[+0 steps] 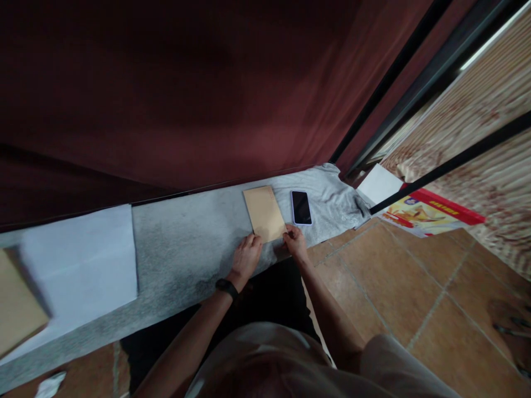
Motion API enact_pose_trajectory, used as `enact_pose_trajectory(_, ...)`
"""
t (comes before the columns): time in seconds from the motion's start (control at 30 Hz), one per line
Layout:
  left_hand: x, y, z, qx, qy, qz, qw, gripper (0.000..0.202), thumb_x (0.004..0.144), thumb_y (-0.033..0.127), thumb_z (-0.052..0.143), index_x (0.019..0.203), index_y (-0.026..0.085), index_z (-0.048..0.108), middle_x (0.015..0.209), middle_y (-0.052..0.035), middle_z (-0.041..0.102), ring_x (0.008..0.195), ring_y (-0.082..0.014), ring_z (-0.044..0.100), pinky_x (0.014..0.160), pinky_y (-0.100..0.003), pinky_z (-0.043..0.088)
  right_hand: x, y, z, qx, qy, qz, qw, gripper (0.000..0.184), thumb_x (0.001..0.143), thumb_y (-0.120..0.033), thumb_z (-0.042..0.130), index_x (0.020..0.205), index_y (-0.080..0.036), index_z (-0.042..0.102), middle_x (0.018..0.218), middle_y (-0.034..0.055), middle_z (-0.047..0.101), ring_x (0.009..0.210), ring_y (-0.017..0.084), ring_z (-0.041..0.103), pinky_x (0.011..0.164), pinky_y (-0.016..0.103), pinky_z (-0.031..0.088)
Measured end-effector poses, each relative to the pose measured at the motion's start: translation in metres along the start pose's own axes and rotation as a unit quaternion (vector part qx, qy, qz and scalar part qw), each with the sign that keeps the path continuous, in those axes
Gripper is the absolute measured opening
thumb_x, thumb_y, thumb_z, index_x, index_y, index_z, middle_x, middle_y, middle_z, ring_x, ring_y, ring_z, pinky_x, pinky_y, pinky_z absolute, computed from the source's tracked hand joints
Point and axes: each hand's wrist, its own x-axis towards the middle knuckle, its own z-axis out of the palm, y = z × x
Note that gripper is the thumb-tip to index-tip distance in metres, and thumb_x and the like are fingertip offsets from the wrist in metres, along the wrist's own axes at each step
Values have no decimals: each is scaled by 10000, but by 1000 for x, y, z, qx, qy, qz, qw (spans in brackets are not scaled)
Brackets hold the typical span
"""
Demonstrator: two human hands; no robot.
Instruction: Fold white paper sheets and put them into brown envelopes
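Observation:
A tan paper envelope (264, 211) lies at a slight tilt on the grey cloth-covered surface, with faint print near its far right corner. My left hand (248, 255), a dark band on its wrist, grips the near left corner between thumb and fingers. At the near right corner, my right hand (295, 242) pinches the envelope's edge. Just right of the envelope rests a phone (301, 208) with a dark screen and a pale purple case, touched by neither hand.
Large white paper sheets (89, 260) cover the left of the grey cloth (174, 249), and a brown envelope or board (19, 304) lies over them. Dark red curtain (186, 110) hangs behind. Black poles (452, 163), a colourful printed box (431, 213) and floor tiles (385, 271) are at right.

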Motion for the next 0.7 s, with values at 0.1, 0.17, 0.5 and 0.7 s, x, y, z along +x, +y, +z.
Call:
enact_pose_trajectory(0.1, 0, 0, 1, -14, -3, -6, 1000, 256, 1017, 196, 450, 1128, 192, 681, 1146, -144, 679, 1086, -265, 630, 957, -404, 525, 0, -1, 0, -18, 14, -11, 1000, 345, 786, -274, 600, 1090, -198, 744, 1017, 59, 657, 757, 178, 622, 660, 318, 601)
enact_pose_trajectory(0.17, 0, 0, 2, -13, -8, -5, 1000, 261, 1008, 183, 452, 1134, 194, 681, 1152, -144, 677, 1086, -268, 625, 959, -414, 523, 0, -2, 0, -30, 20, -20, 999, 331, 787, -264, 600, 1079, -202, 744, 1000, 50, 661, 787, 185, 623, 729, 337, 600)
enact_pose_trajectory(0.5, 0, 1, 2, 6, -22, -10, 1000, 287, 1007, 138, 422, 1162, 175, 661, 1189, -143, 667, 1090, -269, 629, 913, -382, 523, 1, -9, 0, -85, 20, -61, 994, 308, 811, -259, 562, 1053, -190, 740, 955, 61, 656, 839, 226, 616, 865, 389, 551)
enact_pose_trajectory(0.7, -1, 3, -2, 22, -21, -4, 1000, 297, 1007, 115, 404, 1162, 176, 649, 1198, -125, 667, 1101, -255, 627, 935, -371, 521, -15, -12, 5, -127, 53, -120, 983, 367, 897, -299, 546, 1221, -201, 687, 1122, 99, 625, 964, 229, 610, 949, 393, 526)
